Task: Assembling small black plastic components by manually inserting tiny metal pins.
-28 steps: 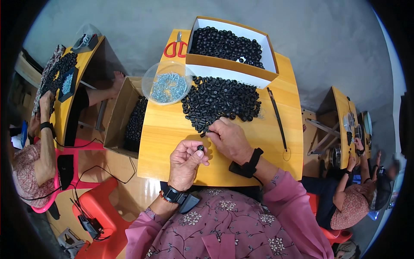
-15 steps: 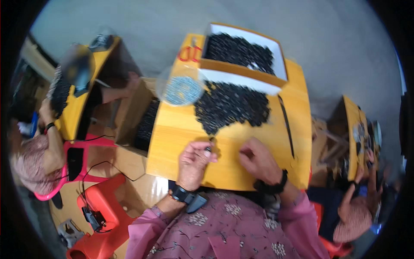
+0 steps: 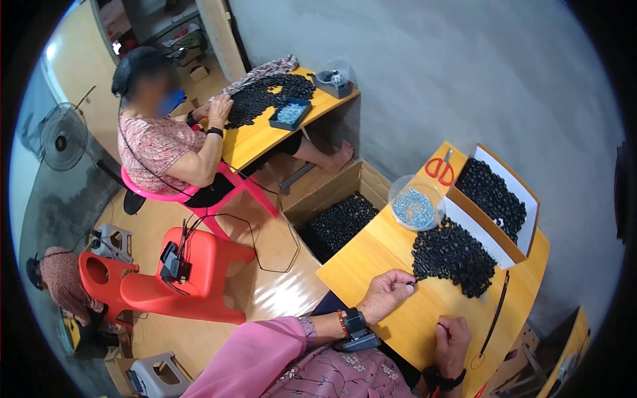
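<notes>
My left hand (image 3: pixel 385 296) pinches a small black part (image 3: pixel 411 284) between thumb and fingertips, over the yellow table (image 3: pixel 361 265). It is close to the loose pile of small round black parts (image 3: pixel 454 259). My right hand (image 3: pixel 453 341) is curled closed near the front of the table, apart from the left. Something small and dark shows at its fingertips, too small to name. A clear round tub (image 3: pixel 416 204) of small silvery metal pieces stands beside the pile. Behind the pile, an open box (image 3: pixel 492 229) with white inner walls holds more black parts.
Red-handled scissors (image 3: pixel 440 171) lie at the far table corner; a thin black strip (image 3: pixel 495 312) lies on the right. A cardboard box (image 3: pixel 298 211) of black parts stands left of the table. Red stools (image 3: pixel 199 265) are farther left. A co-worker (image 3: pixel 169 142) sits at another table.
The view has swung left, so my table appears farther right and the co-worker shows fully. My left hand still pinches the black part; my right hand stays curled, now sharper.
</notes>
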### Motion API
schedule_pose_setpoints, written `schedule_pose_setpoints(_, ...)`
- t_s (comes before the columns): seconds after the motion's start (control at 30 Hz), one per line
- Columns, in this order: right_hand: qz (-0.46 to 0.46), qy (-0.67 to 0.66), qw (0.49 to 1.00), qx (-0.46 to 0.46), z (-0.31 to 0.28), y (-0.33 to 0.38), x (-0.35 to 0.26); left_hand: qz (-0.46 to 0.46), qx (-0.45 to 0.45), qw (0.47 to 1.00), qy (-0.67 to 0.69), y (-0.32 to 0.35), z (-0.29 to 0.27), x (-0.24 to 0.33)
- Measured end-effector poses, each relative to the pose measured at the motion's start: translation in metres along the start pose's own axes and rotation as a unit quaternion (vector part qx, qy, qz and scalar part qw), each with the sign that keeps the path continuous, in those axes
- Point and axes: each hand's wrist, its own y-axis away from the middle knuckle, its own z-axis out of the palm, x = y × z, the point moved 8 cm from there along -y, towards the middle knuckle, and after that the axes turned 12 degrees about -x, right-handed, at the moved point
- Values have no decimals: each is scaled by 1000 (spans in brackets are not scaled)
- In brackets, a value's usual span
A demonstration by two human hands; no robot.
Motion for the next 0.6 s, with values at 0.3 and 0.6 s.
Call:
schedule_pose_setpoints(0.3,85,-311,946,29,6,9,34,16,-85,993,84,-3,10,9)
schedule_pose_setpoints(0.6,58,-335,940,15,-6,-11,-7,-62,-171,982,46,5,47,19)
